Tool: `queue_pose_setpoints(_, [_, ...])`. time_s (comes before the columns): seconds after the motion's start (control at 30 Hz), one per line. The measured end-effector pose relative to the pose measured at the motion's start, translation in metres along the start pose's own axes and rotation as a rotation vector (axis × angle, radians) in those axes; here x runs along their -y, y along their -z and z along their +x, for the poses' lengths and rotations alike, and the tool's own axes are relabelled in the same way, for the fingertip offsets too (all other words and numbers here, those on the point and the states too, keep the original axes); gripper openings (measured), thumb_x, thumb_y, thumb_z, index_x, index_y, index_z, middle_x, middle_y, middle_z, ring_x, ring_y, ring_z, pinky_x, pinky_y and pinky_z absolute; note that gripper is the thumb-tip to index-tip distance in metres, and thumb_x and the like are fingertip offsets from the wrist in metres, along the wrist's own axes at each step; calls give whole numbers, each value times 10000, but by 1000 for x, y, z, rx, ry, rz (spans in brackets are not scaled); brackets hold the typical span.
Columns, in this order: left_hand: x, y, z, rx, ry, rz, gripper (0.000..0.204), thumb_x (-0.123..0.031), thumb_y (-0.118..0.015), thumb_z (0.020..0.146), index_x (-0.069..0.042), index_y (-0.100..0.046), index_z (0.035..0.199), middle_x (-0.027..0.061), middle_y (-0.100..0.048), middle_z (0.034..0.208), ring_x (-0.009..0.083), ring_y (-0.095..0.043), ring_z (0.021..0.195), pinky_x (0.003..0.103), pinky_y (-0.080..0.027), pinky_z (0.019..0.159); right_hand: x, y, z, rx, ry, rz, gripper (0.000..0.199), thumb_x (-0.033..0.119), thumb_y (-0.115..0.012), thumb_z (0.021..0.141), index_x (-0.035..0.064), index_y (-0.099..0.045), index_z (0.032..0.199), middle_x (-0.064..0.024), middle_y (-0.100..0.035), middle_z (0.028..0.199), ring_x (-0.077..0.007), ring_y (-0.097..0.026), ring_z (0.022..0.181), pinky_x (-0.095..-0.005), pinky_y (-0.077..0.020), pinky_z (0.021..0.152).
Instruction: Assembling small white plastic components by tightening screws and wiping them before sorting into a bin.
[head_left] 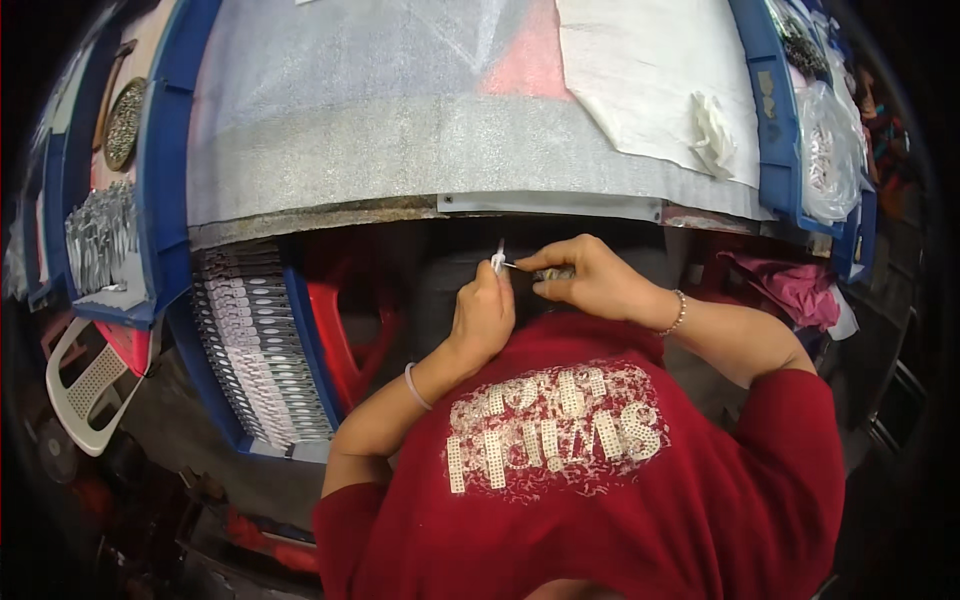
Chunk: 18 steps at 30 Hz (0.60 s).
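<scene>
My left hand (485, 308) is closed around a small white piece (498, 258) with a thin, darker tip that points away from me. Close beside it, on the right, my right hand (592, 275) pinches a thin, light sliver (511, 265) whose end meets the white piece. Small metallic bits (553, 272) show under the curled fingers of that hand; their kind is too small to tell. Both hands are over my lap, just short of the table's front edge (550, 206).
A blue crate (318, 350) at left holds rows of white-and-black handled pieces. Silver metal parts (103, 240) fill a blue tray beside the table, near a round dish (124, 122) of small bits. A crumpled white wrapper (712, 135) lies on the table; maroon cloth (790, 288) hangs at right.
</scene>
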<state>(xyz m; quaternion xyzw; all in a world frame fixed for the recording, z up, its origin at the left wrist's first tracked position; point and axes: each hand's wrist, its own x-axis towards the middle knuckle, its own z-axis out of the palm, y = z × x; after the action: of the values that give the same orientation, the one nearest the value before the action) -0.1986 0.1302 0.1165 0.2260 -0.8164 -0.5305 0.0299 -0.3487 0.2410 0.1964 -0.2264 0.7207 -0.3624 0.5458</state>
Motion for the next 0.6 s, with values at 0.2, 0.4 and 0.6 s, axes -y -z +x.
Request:
queue_pose_setpoints(0.2, [-5,5,-5,21,49,-272,168,-129,-484,972,17,-519,896,208,-569,667,370,-593,624,419,-433,549,29,-6,-40,-74,220,-477,360,75,-661,829,-23,-603,1171,-219,-636,960,-393,-634,816,-391,-530,723])
queue_pose_setpoints(0.4, [-9,14,-7,186,427,-718,243,-224,-479,1012,-30,-538,878,-13,-467,609,54,-430,502,234,-353,445,15,-7,-54,-166,445,-676,336,30,-574,830,-15,-571,1163,-174,-551,992,-352,-605,838,-409,-507,718])
queue_pose_setpoints(0.6, [-9,13,-7,217,456,-775,260,-248,-465,1022,-37,-534,886,-41,-438,612,29,-397,491,202,-326,427,6,-6,-50,-161,470,-699,389,6,-613,834,-32,-546,1215,-200,-553,1068,-348,-612,890,-388,-521,747])
